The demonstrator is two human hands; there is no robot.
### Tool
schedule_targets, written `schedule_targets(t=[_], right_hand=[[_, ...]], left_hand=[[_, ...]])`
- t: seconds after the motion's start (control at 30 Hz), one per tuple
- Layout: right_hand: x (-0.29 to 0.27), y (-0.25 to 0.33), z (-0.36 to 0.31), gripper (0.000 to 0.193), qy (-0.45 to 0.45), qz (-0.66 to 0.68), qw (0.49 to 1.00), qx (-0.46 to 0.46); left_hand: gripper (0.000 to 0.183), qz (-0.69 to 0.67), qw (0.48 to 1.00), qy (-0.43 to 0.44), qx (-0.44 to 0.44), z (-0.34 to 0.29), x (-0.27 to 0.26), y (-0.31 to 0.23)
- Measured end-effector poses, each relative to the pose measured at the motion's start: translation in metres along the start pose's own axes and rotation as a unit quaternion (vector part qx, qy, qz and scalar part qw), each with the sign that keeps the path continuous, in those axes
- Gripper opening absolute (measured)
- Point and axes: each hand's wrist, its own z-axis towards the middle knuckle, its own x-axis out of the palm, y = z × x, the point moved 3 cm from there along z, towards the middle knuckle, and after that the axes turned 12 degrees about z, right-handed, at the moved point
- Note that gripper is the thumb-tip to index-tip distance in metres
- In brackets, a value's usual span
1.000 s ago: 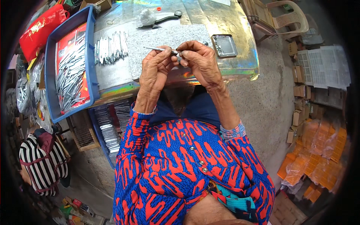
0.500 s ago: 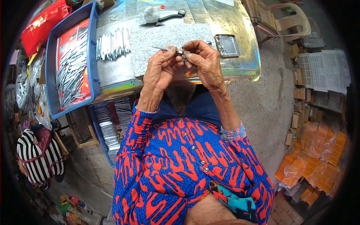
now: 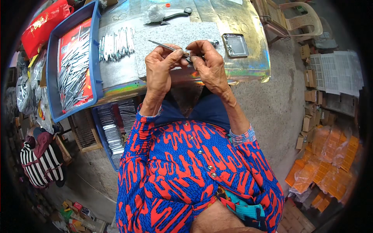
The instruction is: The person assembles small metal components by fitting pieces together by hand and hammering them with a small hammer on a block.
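Observation:
My left hand (image 3: 162,65) is closed round a slim metal rod (image 3: 160,44), whose pointed end sticks out up and to the left. At the rod's other end my right hand (image 3: 211,66) is closed in a pinch, its fingertips close to the left ones. Whatever small part lies between the right fingers is too hidden to name. Both hands are over the near edge of a speckled grey slab (image 3: 176,34). A row of similar metal rods (image 3: 116,44) lies left of the slab. A small dark-rimmed tray (image 3: 235,46) with tiny parts stands to its right.
A blue crate (image 3: 99,70) full of metal rods stands at the table's left. Behind the slab lie a black-handled tool (image 3: 176,16) and a crumpled clear bag (image 3: 156,14). Another rod-filled crate (image 3: 115,145) is below the table. A person in stripes (image 3: 42,161) is at far left.
The rod now shows more of its length and tilts more steeply toward the upper left. My left hand has shifted slightly left. The striped person at far left has moved a little.

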Motion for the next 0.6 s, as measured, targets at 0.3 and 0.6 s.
schedule_targets(t=[0.3,0.6], right_hand=[[0.005,-0.001,-0.007,0.017,-0.027,0.033,0.999,0.01],[0.002,-0.024,-0.011,0.019,-0.079,0.108,0.99,0.034]], left_hand=[[0.014,-0.101,0.992,0.028,-0.065,-0.001,0.001,0.009],[0.01,0.123,0.992,-0.009,0.031,0.002,0.009,-0.003]])
